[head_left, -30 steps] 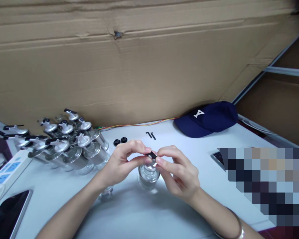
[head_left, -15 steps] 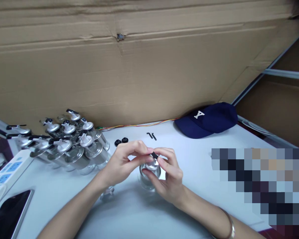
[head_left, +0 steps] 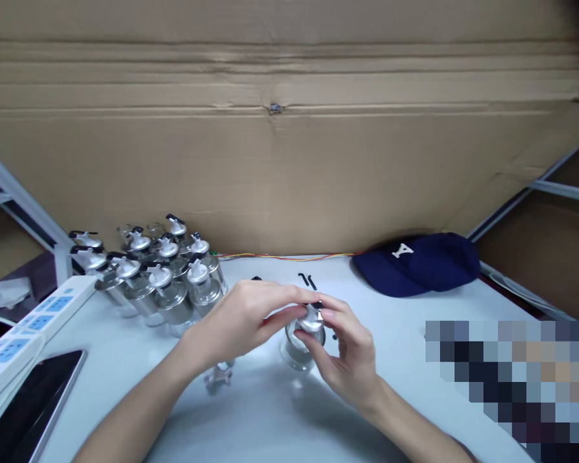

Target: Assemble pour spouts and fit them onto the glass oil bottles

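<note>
Jar (head_left: 296, 359) of clear, rounded glass stands upright on the smooth white table (head_left: 251, 424), topped by a domed silvery lid (head_left: 311, 321). The left hand (head_left: 244, 321) pinches a small black piece (head_left: 317, 305) atop the lid; the right hand (head_left: 350, 360) curls round the lid, thumb and fingers gripping it. Metal-sleeved glass dispensers (head_left: 171, 302) cluster at left. Beyond lie thin, hooked black strips (head_left: 311, 281) and a navy fabric baseball cap (head_left: 439, 265), before creased cardboard (head_left: 270, 180).
</note>
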### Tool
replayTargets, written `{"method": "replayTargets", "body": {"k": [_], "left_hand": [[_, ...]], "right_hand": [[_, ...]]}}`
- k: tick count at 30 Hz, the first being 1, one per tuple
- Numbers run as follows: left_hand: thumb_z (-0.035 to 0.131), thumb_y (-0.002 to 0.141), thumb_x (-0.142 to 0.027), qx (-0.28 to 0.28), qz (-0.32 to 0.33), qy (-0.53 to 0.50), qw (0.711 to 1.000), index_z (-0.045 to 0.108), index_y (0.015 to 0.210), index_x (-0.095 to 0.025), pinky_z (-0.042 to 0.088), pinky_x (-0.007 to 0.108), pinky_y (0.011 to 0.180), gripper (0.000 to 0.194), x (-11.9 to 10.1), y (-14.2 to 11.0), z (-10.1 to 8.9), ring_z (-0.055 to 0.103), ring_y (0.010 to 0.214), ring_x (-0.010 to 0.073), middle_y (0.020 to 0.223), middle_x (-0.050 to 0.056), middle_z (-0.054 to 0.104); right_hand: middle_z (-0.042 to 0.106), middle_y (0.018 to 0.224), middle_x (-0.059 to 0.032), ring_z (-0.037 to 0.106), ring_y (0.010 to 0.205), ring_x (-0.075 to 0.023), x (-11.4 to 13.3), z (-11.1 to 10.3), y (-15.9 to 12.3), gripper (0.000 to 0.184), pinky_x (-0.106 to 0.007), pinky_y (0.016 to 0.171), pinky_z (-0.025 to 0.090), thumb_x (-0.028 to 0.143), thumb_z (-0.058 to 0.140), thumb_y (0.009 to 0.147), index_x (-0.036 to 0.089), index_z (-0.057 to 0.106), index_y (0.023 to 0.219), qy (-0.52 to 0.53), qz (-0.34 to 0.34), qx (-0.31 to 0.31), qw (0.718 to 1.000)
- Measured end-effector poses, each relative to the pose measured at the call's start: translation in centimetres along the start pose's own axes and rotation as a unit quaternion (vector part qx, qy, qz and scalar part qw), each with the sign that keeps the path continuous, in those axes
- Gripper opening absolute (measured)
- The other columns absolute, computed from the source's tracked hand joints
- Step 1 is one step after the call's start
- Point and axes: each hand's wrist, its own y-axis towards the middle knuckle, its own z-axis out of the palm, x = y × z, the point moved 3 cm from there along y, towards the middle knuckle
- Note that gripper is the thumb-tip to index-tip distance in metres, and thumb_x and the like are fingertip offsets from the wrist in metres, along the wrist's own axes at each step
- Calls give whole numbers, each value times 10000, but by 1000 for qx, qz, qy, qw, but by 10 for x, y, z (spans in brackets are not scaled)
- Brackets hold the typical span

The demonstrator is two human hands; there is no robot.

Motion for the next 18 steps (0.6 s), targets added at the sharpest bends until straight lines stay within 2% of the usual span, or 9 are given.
{"method": "replayTargets", "body": {"k": [4, 7, 11, 14, 16, 18], "left_hand": [[499, 908, -167, 0, -4, 43, 999, 564, 1187, -219, 515, 193, 778, 292, -7, -4, -26, 687, 888, 126, 1039, 21, 717], [501, 914, -223, -19, -63, 84, 994, 530, 1233, -240, 505, 188, 856, 321, -8, -13, -53, 657, 1001, 129, 1145, 16, 679], [524, 901, -296, -50, -151, 166, 973, 445, 1313, -299, 497, 240, 918, 419, -2, -28, -81, 606, 1095, 158, 1268, 6, 598], [551, 876, -310, -41, -192, 208, 958, 296, 1410, -313, 440, 346, 1023, 591, 11, -36, -88, 494, 1243, 216, 1405, 34, 464], [577, 850, -294, -21, -216, 225, 950, 167, 1457, -310, 372, 402, 1085, 734, 24, -42, -88, 370, 1343, 247, 1484, 48, 349], [600, 821, -256, 1, -245, 247, 938, 104, 1471, -308, 306, 448, 1122, 819, 38, -49, -89, 250, 1403, 268, 1524, 51, 267]], "right_hand": [[597, 1155, -112, 619, 1038, -224, 3, 6, 24, 568, -393, 801, 581, 21, 588, 797, 280, 421, 1274, -11, -35, 19, 999], [607, 1171, -97, 624, 1054, -227, 4, 20, 54, 525, -404, 844, 571, 69, 598, 815, 287, 427, 1261, -6, -75, 41, 996], [607, 1145, -66, 598, 1090, -206, -6, 56, 93, 502, -380, 859, 559, 89, 547, 859, 311, 393, 1282, 10, -103, 76, 992], [592, 1139, -51, 587, 1078, -191, -22, 86, 112, 455, -377, 902, 525, 103, 525, 872, 309, 403, 1259, 12, -116, 82, 990], [580, 1148, -44, 569, 1085, -184, -37, 103, 120, 437, -357, 900, 515, 89, 513, 865, 306, 419, 1233, 18, -105, 75, 992], [558, 1164, -43, 552, 1089, -186, -54, 117, 124, 423, -347, 892, 508, 85, 521, 848, 301, 442, 1203, 18, -70, 63, 995]]}}
